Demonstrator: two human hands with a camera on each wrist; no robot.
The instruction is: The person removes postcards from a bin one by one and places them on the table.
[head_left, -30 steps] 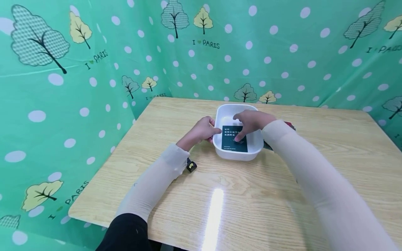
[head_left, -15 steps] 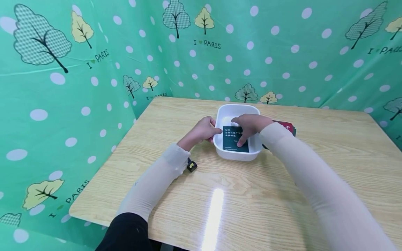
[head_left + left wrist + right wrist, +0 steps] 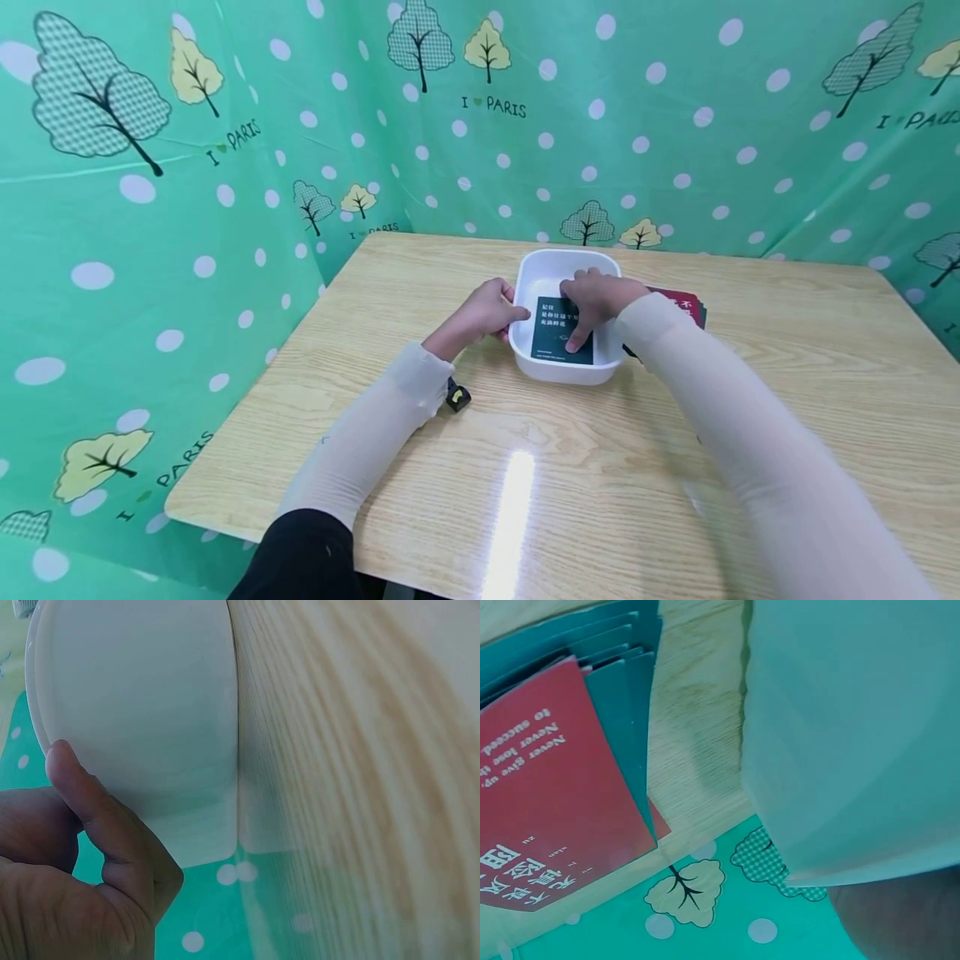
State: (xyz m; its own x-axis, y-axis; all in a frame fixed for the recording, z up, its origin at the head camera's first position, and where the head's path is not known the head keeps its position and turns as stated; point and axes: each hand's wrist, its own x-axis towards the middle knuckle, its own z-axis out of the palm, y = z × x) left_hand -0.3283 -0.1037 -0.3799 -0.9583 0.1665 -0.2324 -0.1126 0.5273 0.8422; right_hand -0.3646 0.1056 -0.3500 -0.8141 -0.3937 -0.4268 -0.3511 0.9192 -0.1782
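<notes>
A white rectangular plastic basin [image 3: 573, 372] stands on the table. My left hand [image 3: 489, 308] grips its left rim, the thumb over the edge; in the left wrist view a finger lies along the basin's outer wall [image 3: 150, 712]. Inside the basin lies a thin dark green notebook [image 3: 553, 333] with white printed characters. My right hand [image 3: 596, 298] reaches over it, thumb on the cover and fingers curled at its far edge; the fingertips are partly hidden. The right wrist view shows little of this hand, mostly the pale sleeve [image 3: 855, 735].
Right of the basin is a fanned stack of notebooks, a red one [image 3: 562, 787] above several dark green ones [image 3: 622, 705], partly behind my right arm. A small black object [image 3: 457, 397] sits by my left sleeve. The wooden table [image 3: 420, 500] meets a green patterned curtain [image 3: 510, 150] behind.
My right hand has shifted slightly, and its fingers have drawn in toward the notebook, whose far edge has turned a little to the right. The left hand and basin have stayed put.
</notes>
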